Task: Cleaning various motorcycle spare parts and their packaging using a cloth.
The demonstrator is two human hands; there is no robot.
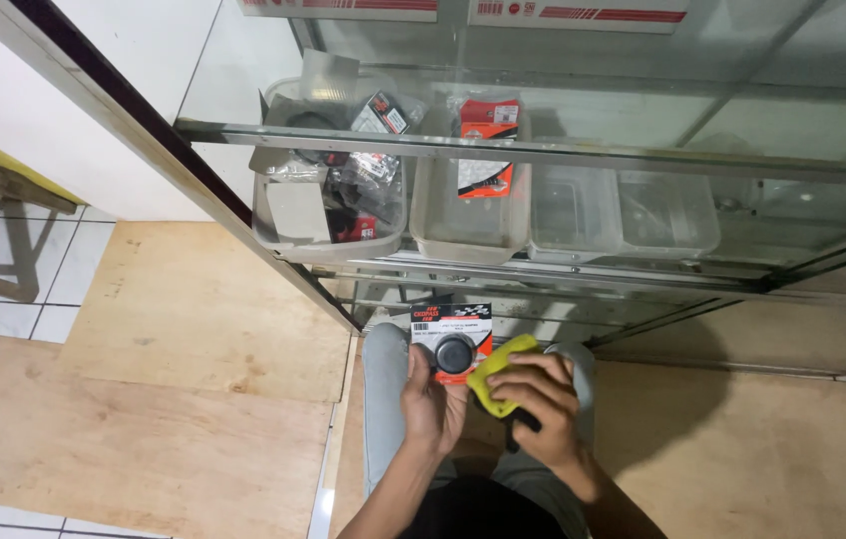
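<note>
L hand (430,399): fingers hold 1 packet (453,339). R hand (538,404): fingers grip 1 yellow cloth (496,371). Shelf (543,155): 4 bins (328,225).

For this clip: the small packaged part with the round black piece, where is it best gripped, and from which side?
Probably by the lower left edge of the packaged part, coming from below, as the left hand does. The card is flat and upright facing the camera, so an edge pinch leaves its front clear for the yellow cloth under the right hand.
</note>
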